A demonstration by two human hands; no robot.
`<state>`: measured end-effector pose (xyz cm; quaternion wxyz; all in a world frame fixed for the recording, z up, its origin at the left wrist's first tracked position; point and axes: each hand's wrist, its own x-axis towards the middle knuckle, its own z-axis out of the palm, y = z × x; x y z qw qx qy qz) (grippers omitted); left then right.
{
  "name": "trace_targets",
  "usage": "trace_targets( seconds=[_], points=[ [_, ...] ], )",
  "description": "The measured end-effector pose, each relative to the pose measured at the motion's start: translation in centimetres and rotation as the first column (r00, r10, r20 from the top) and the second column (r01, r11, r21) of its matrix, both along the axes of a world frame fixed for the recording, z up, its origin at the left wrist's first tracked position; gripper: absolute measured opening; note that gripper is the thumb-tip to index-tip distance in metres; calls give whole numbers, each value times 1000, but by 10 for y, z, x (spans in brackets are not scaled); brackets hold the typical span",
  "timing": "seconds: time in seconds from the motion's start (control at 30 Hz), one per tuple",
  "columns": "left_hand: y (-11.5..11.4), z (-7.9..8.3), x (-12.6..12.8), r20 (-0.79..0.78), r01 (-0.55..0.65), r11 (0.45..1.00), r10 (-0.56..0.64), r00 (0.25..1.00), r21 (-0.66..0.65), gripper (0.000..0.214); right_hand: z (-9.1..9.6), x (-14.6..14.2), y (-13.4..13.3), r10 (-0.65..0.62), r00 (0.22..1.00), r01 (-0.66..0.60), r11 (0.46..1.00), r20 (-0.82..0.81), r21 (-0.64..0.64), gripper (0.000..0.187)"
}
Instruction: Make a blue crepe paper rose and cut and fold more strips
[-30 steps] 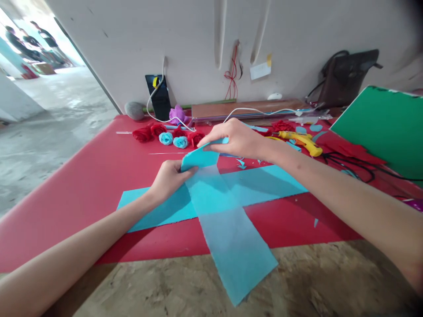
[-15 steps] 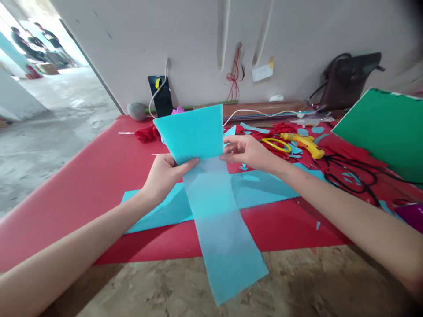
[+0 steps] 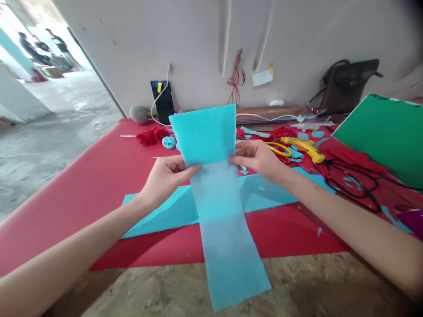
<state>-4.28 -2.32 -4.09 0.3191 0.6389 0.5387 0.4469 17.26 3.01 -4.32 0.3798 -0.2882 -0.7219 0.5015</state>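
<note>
Between both hands hangs a long light-blue crepe paper strip (image 3: pixel 220 198), its top part folded over in layers and its single-layer tail dangling past the table's front edge. My left hand (image 3: pixel 168 176) pinches the left edge at the fold, thumb in front and fingers behind. On the opposite edge, my right hand (image 3: pixel 256 158) grips the strip between thumb and fingers at about the same height. Another light-blue paper strip (image 3: pixel 158 213) lies crosswise on the table beneath, partly covered by the hanging one.
Red and blue paper flowers (image 3: pixel 168 142) lie at the back of the red table (image 3: pixel 99 176). To the right are yellow-handled scissors (image 3: pixel 280 149), a yellow glue gun (image 3: pixel 307 149) with black cord, paper scraps and a green board (image 3: pixel 383 136). A phone (image 3: pixel 164 103) leans on the wall.
The held strip and both hands have shifted slightly right in view. My right thumb now lies over the front of the strip, where before the fingertips were at its edge.
</note>
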Motion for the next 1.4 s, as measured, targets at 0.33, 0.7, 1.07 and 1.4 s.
trace_targets(
  seconds=[0.33,0.7,1.07,1.4],
  points=[
    [2,-4,-4,275,158,980,-120,954,-120,20,9,13,-9,-4,1000,4,1000,-14,18,11],
    [4,2,-3,488,302,931,-169,857,-208,16,13,16,-11,-98,992,86,987,82,137,22],
    [9,-12,-5,154,223,950,-192,969,-221,28,4,17,-9,-47,973,5,983,224,186,25],
    [4,-13,2,68,296,939,-288,955,-174,24,2,11,-8,102,937,-134,988,334,74,28]
  ],
)
